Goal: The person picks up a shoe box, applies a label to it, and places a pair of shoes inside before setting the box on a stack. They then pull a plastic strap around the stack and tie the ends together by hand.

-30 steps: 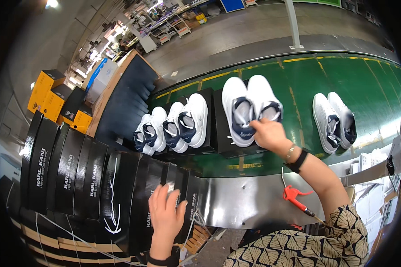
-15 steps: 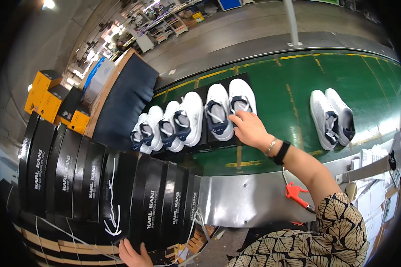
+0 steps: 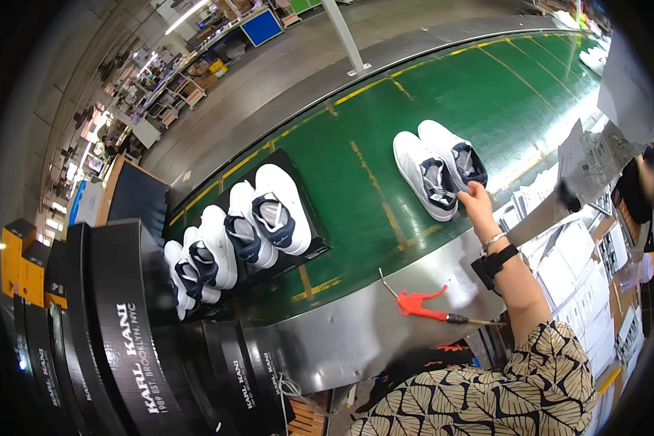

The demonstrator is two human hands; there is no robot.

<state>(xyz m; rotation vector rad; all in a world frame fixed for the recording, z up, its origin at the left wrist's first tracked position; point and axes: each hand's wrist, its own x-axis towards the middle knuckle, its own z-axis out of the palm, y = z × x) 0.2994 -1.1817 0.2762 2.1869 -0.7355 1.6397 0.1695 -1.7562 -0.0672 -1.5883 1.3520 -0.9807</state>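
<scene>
On the green conveyor belt (image 3: 327,152), a pair of white sneakers (image 3: 414,163) with dark navy linings stands side by side. My right hand (image 3: 477,206) is at their heels, fingers curled in against the heel of the right-hand shoe. Farther left, more white sneakers (image 3: 280,207) stand in a row, the nearest pair in a shallow black box part (image 3: 318,243). My left hand is out of sight. At lower left, one black shoebox (image 3: 123,312) rises above the others in the row; whatever supports it is hidden.
A red air blow gun (image 3: 421,305) lies on the metal ledge (image 3: 327,341) before me. Papers (image 3: 574,254) hang and lie at the right. Orange boxes (image 3: 23,269) are stacked far left. A grey post (image 3: 345,40) stands beyond the belt.
My view has swung right. My right hand has left the boxed sneakers and reached the separate pair. My left hand has gone out of view, and one black shoebox now stands higher.
</scene>
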